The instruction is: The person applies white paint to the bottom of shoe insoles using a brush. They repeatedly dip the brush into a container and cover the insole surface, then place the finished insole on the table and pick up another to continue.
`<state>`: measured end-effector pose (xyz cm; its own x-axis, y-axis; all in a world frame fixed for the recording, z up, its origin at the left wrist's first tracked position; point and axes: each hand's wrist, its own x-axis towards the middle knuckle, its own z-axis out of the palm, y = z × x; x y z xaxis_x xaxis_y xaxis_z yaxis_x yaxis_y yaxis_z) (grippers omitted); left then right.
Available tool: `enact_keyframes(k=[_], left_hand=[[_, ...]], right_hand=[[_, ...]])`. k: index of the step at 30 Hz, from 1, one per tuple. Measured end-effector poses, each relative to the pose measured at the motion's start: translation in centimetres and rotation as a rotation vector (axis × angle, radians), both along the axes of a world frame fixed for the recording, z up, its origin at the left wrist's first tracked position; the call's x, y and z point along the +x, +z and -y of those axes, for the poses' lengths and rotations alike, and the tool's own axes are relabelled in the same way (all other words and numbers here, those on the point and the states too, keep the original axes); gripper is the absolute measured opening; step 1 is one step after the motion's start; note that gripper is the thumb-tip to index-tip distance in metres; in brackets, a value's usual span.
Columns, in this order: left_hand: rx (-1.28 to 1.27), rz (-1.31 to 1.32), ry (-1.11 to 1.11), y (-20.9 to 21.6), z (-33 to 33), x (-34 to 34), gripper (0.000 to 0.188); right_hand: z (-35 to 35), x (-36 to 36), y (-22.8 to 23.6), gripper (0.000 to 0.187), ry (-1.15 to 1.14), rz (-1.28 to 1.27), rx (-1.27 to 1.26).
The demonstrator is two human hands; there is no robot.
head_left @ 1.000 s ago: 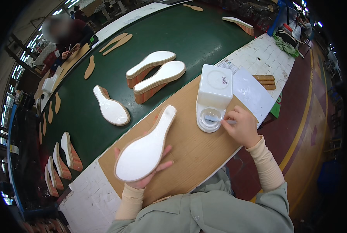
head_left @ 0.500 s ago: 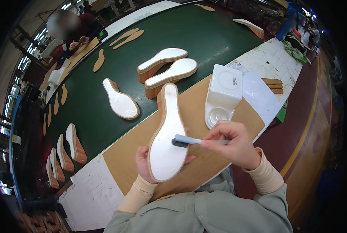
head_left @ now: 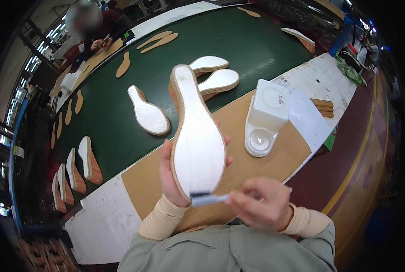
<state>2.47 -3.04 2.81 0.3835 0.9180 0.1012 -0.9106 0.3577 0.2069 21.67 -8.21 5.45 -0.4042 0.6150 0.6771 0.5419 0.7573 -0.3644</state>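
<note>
**Brush at the heel of the sole**

My left hand [head_left: 175,174] grips a wedge shoe sole [head_left: 197,136] from behind, fingers wrapped round its edges, holding it up above the cardboard sheet [head_left: 238,131] with its white face toward me and the toe pointing away. My right hand [head_left: 261,206] is closed round the handle of a small brush [head_left: 207,198], whose bristles touch the near end of the sole. Just right of the sole, a white plastic container [head_left: 267,117] with a round dish at its near end stands on the cardboard. Beyond it, on the green table [head_left: 238,41], lie more white-faced soles [head_left: 147,115], some paired, others along the left edge. Across the table another person [head_left: 91,31] sits at work.
</note>
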Motion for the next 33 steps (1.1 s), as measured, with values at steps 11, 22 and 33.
enact_keyframes(k=[11,22,33], left_hand=[[0.168,-0.334,0.042,1.2,1.2,1.9,0.089],[0.015,-0.056,0.031,1.5,1.2,2.5,0.088],[0.086,0.019,-0.001,1.9,0.3,1.4,0.082]], right_hand=[[-4.7,-0.2,3.6,0.023,-0.216,-0.290,0.064],[-3.6,-0.7,4.3,0.021,-0.227,-0.213,0.135],[-2.2,-0.8,3.4,0.023,-0.070,-0.119,0.062]])
